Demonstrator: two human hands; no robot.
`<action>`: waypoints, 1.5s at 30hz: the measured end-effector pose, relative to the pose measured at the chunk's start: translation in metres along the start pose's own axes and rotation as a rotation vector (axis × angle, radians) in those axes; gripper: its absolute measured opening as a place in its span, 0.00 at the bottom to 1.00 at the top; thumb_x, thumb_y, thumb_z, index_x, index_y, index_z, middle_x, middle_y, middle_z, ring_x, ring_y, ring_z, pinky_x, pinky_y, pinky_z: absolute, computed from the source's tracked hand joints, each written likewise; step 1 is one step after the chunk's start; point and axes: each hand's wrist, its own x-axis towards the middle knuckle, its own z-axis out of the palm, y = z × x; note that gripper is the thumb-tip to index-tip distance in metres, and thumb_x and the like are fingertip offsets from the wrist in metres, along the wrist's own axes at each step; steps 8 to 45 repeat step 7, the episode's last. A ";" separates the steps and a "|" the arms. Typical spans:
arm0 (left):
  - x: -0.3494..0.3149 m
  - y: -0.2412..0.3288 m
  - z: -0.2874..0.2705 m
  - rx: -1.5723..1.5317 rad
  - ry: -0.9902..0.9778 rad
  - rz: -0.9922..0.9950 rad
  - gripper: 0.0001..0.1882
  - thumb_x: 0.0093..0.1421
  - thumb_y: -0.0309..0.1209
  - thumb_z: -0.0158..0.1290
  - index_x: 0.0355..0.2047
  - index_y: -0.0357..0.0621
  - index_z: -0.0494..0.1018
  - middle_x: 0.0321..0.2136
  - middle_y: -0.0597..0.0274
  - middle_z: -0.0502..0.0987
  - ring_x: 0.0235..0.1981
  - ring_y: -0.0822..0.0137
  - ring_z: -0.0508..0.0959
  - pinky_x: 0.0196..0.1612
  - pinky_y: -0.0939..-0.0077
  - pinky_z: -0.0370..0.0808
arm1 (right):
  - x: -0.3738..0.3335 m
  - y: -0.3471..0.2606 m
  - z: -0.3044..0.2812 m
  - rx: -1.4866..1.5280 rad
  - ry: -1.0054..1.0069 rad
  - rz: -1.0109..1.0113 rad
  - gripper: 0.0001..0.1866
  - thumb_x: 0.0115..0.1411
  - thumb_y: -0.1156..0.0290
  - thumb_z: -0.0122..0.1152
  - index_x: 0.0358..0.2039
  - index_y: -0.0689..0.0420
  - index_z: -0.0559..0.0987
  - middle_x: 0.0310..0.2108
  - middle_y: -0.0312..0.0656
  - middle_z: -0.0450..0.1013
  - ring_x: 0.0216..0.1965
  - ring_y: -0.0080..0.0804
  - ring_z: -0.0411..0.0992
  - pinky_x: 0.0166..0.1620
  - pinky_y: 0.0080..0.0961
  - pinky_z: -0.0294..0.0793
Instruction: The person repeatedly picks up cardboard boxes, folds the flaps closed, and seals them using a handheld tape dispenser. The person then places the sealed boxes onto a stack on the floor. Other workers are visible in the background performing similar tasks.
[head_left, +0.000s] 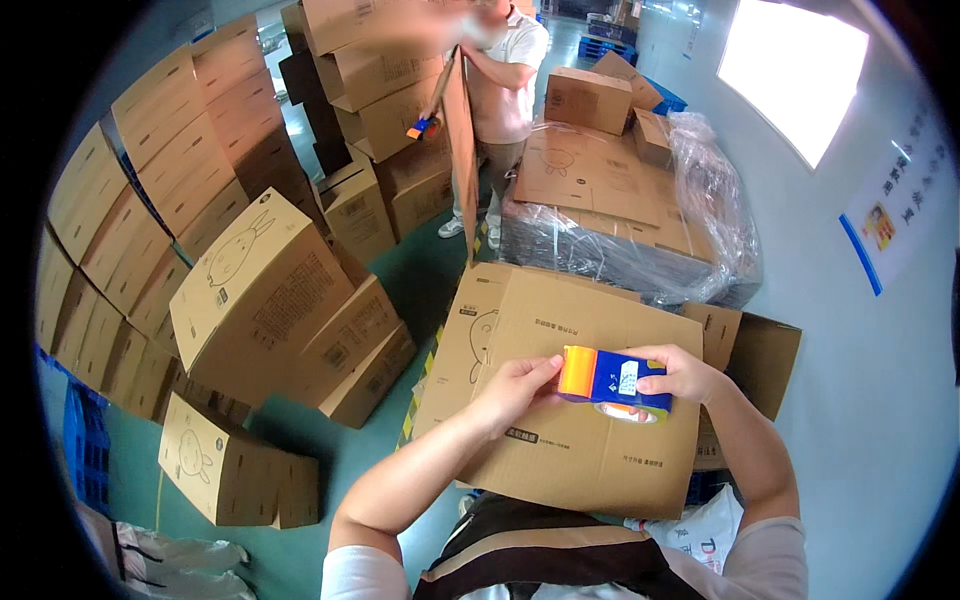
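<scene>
In front of me I hold a blue and orange tape dispenser (603, 376) with a roll of tape in it. My right hand (688, 374) is closed around its blue side, the thumb lying over a white label. At the orange end, my left hand (518, 394) is closed in a pinch against the edge; whether a loose tape end is between those fingers is too small to tell. Under both hands lies a flat brown cardboard carton (570, 440), with print and part of a line drawing on it.
Another person (505, 90) stands ahead, holding an upright cardboard sheet (462, 160) and a second tape dispenser (424, 128). A plastic-wrapped pallet load (600, 240) stands at far right. Stacked cartons (150, 190) and loose boxes (270, 300) line the left. An open box (765, 360) is right.
</scene>
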 end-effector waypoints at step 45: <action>0.005 0.010 -0.007 -0.397 -0.133 -0.312 0.18 0.62 0.39 0.41 0.45 0.39 0.68 0.38 0.57 0.75 0.40 0.69 0.76 0.43 0.77 0.74 | 0.001 -0.018 -0.005 0.095 -0.210 0.154 0.39 0.53 0.59 0.60 0.59 0.61 0.54 0.46 0.46 0.68 0.43 0.30 0.69 0.49 0.25 0.67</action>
